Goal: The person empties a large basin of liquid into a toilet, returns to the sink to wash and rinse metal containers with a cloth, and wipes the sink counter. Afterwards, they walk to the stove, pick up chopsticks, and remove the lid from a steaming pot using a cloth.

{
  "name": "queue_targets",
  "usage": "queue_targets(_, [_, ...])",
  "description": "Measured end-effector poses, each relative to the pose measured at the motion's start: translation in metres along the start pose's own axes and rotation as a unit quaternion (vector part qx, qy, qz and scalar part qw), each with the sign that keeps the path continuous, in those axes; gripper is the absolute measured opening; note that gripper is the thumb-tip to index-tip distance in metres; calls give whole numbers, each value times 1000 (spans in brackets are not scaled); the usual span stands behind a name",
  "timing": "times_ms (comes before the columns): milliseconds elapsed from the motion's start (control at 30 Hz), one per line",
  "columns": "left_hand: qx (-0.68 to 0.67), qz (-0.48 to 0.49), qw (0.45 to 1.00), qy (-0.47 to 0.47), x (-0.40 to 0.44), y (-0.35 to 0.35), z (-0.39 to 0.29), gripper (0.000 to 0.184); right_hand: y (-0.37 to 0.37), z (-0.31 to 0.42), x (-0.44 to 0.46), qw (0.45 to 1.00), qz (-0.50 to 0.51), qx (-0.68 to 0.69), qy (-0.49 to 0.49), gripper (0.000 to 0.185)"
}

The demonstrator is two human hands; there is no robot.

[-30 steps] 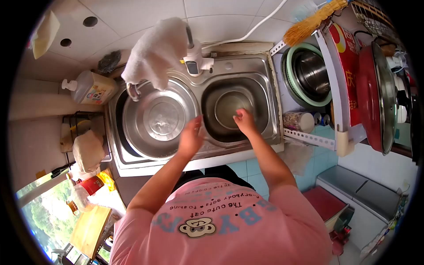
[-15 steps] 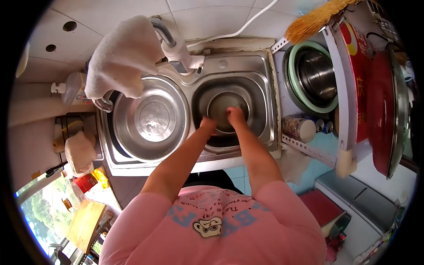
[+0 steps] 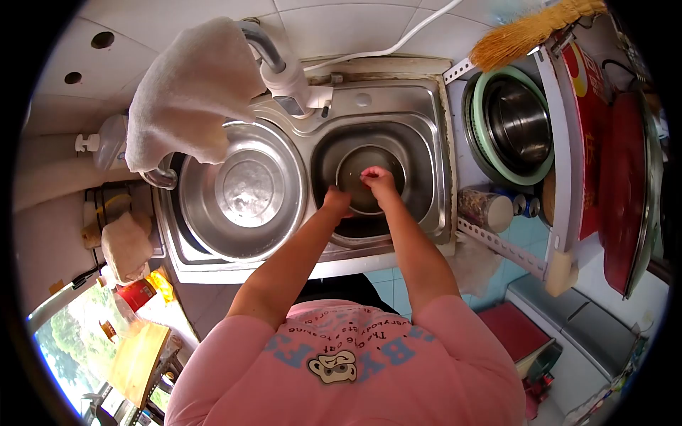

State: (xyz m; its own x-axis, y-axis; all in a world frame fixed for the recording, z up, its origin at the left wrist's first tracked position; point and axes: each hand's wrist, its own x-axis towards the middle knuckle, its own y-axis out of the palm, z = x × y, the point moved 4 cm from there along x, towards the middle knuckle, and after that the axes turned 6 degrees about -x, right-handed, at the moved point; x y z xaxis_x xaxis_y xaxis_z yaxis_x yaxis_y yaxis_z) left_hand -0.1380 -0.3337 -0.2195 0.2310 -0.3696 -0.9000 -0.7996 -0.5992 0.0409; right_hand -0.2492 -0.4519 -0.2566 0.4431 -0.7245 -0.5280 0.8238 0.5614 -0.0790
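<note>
Round bowl (image 3: 374,157) is sitting in the right sink compartment (image 3: 420,186), and the right hand (image 3: 379,182) is over it, thumb and fingertips bunched together. Left hand (image 3: 337,201) is at its near-left edge, too blurry to tell how those fingers stand. Big metal basin (image 3: 283,221) on the left, towel (image 3: 192,92) draped over the faucet (image 3: 285,82) on the far side.

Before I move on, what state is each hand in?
Left hand: near the bowl, blurred; open or closed can't be told.
Right hand: fingers curled; whether holding anything can't be told.
</note>
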Motion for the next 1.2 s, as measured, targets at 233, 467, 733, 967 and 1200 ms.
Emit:
queue_targets(233, [3, 8, 1000, 11, 3, -2, 0, 48, 5, 19, -10, 988, 53, 140, 28, 10])
queue_targets(467, [-3, 2, 1000, 1, -3, 3, -1, 50, -2, 2, -7, 976, -13, 188, 107, 13])
queue_targets(733, [-125, 95, 985, -73, 0, 12, 16, 31, 3, 6, -13, 824, -18, -516, -233, 20])
queue_targets(967, [-225, 129, 965, -46, 2, 28, 20, 31, -42, 85, -72, 846, -152, -401, -317, 33])
queue_targets(1200, [-223, 116, 967, -36, -71, 36, -14, 39, -103, 97, -99, 868, -233, -361, -249, 65])
